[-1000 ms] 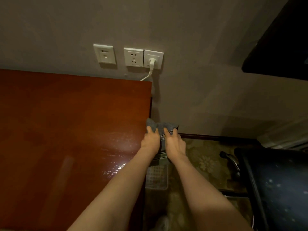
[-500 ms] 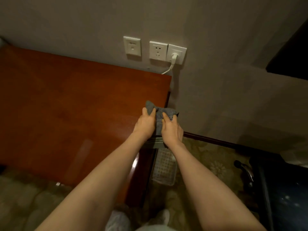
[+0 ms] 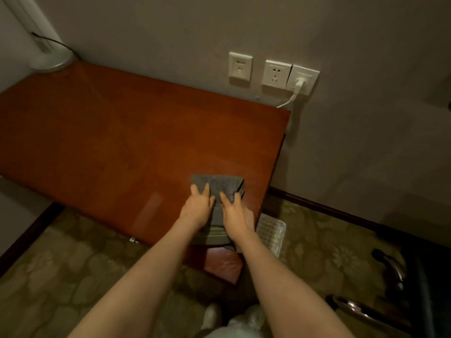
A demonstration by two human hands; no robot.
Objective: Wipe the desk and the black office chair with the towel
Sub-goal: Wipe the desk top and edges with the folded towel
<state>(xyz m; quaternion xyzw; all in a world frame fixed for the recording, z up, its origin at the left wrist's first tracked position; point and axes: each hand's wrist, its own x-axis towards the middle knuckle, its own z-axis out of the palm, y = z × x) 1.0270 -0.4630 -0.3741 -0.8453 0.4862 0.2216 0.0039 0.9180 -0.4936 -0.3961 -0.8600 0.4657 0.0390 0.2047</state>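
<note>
Worktop [image 3: 122,142]: red-brown polished wood, its long back edge against the wall and its right end near the centre of the view. The surface shows a faint sheen near the front edge.

Carpet [image 3: 61,276]: patterned, olive-toned, covering the floor in front of and to the right of the worktop.

Black office chair [image 3: 421,284]: at the lower right corner, only partly in view, with a chrome armrest [image 3: 390,267] showing. It stands well apart from the worktop and from both hands.

Towel [image 3: 219,184]: grey, folded, lying on the worktop near its front right corner. The far part lies flat on the wood; the near part runs back between the two wrists and droops over the front edge.

Left hand [image 3: 199,208]: palm down on the left half of the towel, fingers straight and pointing away from the person, pressing the cloth to the wood.

Right hand [image 3: 235,215]: palm down on the right half of the towel, just beside the left hand, thumb extended on the cloth. Its outer fingers lie at the towel's right edge; whether they curl round that edge cannot be told.

Clear ribbed basket [image 3: 271,232]: on the carpet, just beside the worktop's right end.

Lamp base [image 3: 52,59]: round, pale, at the far left corner of the worktop.

Three white wall sockets [image 3: 275,74]: above the right end; the rightmost carries a white plug [image 3: 299,82].
</note>
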